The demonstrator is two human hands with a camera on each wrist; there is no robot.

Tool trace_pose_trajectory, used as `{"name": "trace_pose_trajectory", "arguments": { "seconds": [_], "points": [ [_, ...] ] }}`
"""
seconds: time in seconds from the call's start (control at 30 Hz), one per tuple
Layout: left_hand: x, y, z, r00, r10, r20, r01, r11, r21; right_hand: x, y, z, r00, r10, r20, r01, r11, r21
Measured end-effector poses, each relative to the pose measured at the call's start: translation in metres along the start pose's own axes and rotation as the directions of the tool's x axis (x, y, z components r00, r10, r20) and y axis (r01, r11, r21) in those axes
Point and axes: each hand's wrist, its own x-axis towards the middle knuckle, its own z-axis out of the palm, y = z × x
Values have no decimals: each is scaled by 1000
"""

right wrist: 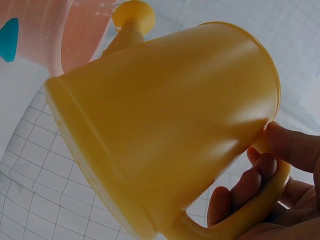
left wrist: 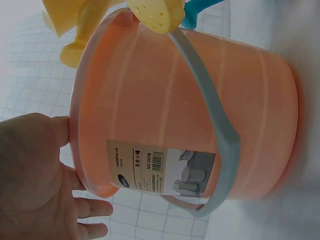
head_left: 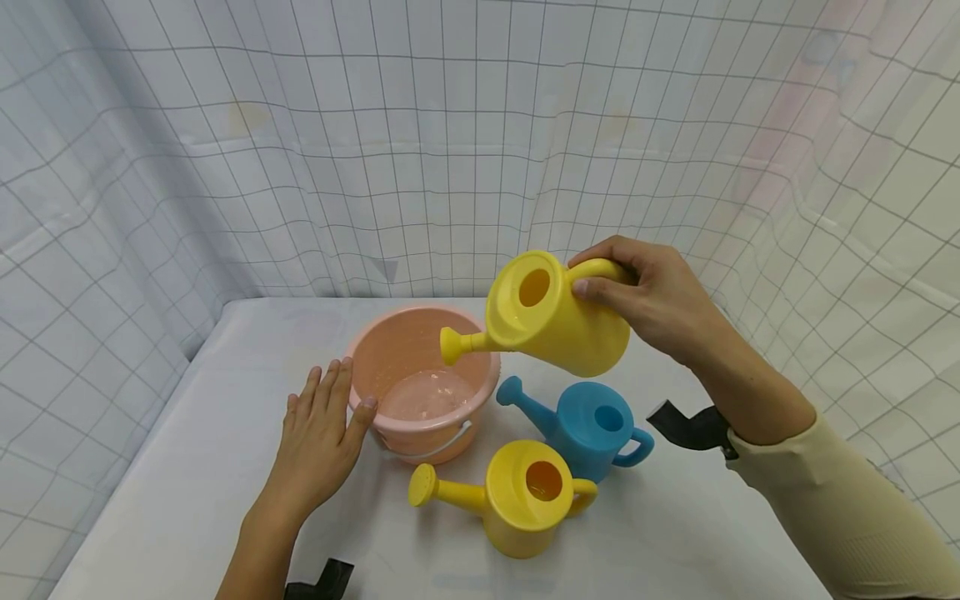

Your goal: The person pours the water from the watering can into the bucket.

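Observation:
A yellow watering can (head_left: 577,337) is held up by its handle in my right hand (head_left: 648,292), tilted so its spout head (head_left: 452,345) hangs over a pink bucket (head_left: 438,442). Water (head_left: 427,395) lies in the bottom of the bucket. My left hand (head_left: 318,442) rests with straight fingers against the bucket's left rim. The right wrist view shows the fingers (right wrist: 245,187) curled through the can's handle, the thumb on top. From the left wrist, the bucket's label (left wrist: 160,167) and its grey handle (left wrist: 220,125) show.
A blue watering can (head_left: 592,425) stands right of the bucket. In front of it is a second yellow watering can (head_left: 521,492), its spout pointing left and some water inside. White gridded curtains (head_left: 450,150) surround the white table (head_left: 187,467) at the back and sides.

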Motion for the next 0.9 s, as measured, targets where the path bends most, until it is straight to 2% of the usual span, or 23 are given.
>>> {"name": "trace_pose_trajectory", "arguments": {
  "seconds": [0.9],
  "points": [
    [0,0,-1,1000,3,3,-3,1000,0,1,-3,1,1000,8,14,-7,1000,-9]
  ]
}}
